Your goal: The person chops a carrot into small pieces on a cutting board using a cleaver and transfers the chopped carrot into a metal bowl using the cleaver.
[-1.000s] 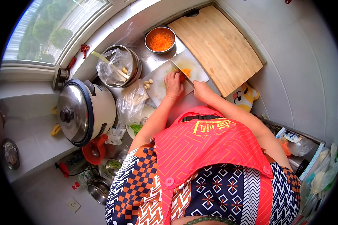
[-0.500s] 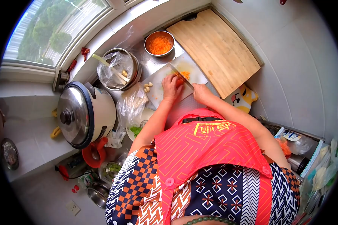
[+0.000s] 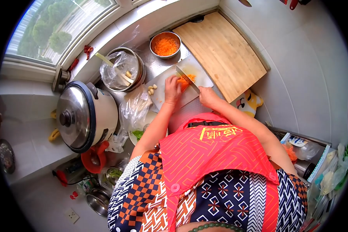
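My right hand [image 3: 207, 96] is closed round the handle of a kitchen knife [image 3: 186, 78], whose blade slants up and left over a white cutting board [image 3: 203, 77]. Cut orange carrot [image 3: 184, 83] lies under and beside the blade. On the carrot's left side, my left hand [image 3: 173, 89] has its fingers curled against the pieces; the fingertips are partly hidden. Several peeled garlic cloves [image 3: 152, 89] sit at the board's left edge. Behind the board stands a metal bowl [image 3: 177, 38] holding finely chopped carrot [image 3: 165, 46].
A large wooden board [image 3: 224, 54] lies right of the white one. To the left are a pot [image 3: 142, 73] with a plastic bag in it, another clear bag [image 3: 135, 106] and a big lidded cooker [image 3: 104, 116]. A plate with greens [image 3: 137, 134] is under my left forearm.
My left hand has shifted slightly left and its fingers have drawn back, so more of the carrot shows. The knife and my right hand stay almost in place.
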A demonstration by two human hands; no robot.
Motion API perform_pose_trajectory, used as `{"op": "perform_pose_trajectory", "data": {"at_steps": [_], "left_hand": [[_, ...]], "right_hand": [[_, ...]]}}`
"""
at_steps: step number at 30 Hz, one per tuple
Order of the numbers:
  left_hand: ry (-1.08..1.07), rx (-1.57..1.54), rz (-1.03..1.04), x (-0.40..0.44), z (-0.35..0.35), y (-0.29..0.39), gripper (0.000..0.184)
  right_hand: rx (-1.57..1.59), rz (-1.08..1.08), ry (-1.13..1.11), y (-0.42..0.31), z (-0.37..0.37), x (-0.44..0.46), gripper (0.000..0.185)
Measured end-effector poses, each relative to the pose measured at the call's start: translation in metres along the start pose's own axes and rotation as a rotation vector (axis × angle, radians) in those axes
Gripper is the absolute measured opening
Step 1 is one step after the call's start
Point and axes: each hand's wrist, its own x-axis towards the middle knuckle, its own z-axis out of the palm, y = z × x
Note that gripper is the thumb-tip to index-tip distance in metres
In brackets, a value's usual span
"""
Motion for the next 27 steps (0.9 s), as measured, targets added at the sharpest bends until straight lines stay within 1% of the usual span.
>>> {"op": "perform_pose_trajectory", "data": {"at_steps": [1, 4, 5, 8, 11, 14, 17, 20, 23, 27], "left_hand": [[0.033, -0.009, -0.030, 0.004, -0.007, 0.000, 0.024], [0.086, 0.041, -0.205, 0.006, -0.011, -0.017, 0.023], [0.089, 0.118, -0.226, 0.006, -0.010, -0.023, 0.023], [-0.043, 0.119, -0.229, 0.006, -0.009, -0.027, 0.023], [-0.293, 0.094, -0.302, 0.009, -0.009, -0.014, 0.021], [-0.246, 0.087, -0.284, 0.008, -0.008, -0.012, 0.017], [-0.042, 0.007, -0.148, 0.011, -0.011, -0.001, 0.016], [-0.070, -0.027, -0.044, 0.014, -0.011, 0.001, 0.019], [-0.130, -0.057, -0.008, 0.010, -0.007, 0.003, 0.026], [-0.153, -0.074, 0.000, 0.004, 0.000, 0.000, 0.028]], "right_hand": [[-0.003, 0.004, 0.007, 0.000, 0.000, 0.000, 0.017], [-0.014, 0.007, 0.012, -0.002, -0.001, -0.001, 0.016], [-0.018, 0.005, 0.014, -0.003, -0.001, -0.002, 0.016], [0.005, -0.001, 0.010, -0.003, -0.003, -0.002, 0.016], [0.002, -0.013, 0.016, -0.002, -0.003, -0.002, 0.016], [0.008, -0.005, 0.012, -0.005, -0.005, -0.004, 0.016], [0.017, 0.000, 0.008, -0.004, -0.005, -0.003, 0.017], [-0.006, 0.001, 0.005, -0.003, -0.004, -0.001, 0.017], [0.001, 0.004, -0.001, -0.002, -0.005, -0.002, 0.017], [-0.004, -0.007, -0.006, 0.000, -0.004, -0.001, 0.018]]}}
